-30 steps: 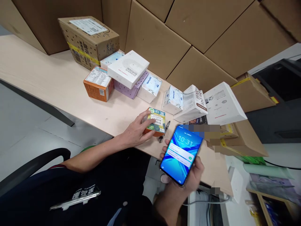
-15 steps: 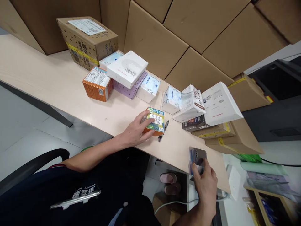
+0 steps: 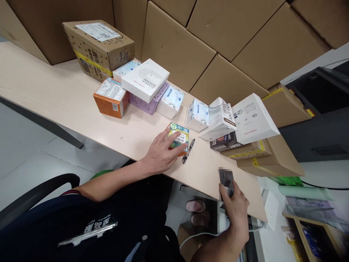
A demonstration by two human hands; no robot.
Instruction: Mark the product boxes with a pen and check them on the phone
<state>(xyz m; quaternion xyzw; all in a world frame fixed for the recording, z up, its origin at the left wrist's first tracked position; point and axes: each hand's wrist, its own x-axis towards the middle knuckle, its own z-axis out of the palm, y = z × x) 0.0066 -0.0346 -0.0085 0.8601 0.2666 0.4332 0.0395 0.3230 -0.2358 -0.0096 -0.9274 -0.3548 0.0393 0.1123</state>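
We have our left hand point(image 3: 160, 153) spread over a small yellow-green cardboard box point(image 3: 184, 137), grip unclear, right hand point(image 3: 236, 206) clasping a dark rectangular phone point(image 3: 226, 178) by its edges.

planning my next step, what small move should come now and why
Probably release the phone from the right hand: it appears to lie back up on the table, so that hand could be freed, while the left hand is on the box.

Pen point(image 3: 188, 151) between box point(image 3: 184, 135) and phone point(image 3: 228, 178)
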